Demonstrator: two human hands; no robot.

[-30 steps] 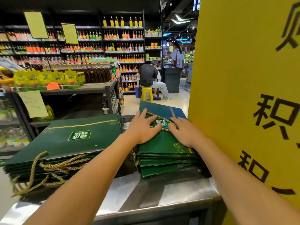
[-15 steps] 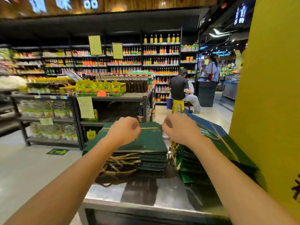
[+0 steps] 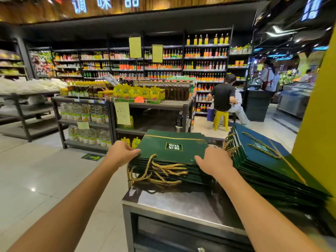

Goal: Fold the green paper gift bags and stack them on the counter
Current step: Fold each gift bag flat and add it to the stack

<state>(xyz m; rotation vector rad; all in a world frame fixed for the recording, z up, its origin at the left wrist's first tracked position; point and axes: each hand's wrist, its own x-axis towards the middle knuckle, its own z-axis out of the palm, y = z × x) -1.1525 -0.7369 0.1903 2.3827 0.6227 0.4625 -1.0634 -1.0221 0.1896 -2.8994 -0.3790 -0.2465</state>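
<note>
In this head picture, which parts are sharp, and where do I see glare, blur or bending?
Head view: left bag stack, left hand and right hand fairly sharp; ceiling sign blurred; lamp glare on floor tiles; wide-angle lens bends the yellow pillar at right.
</note>
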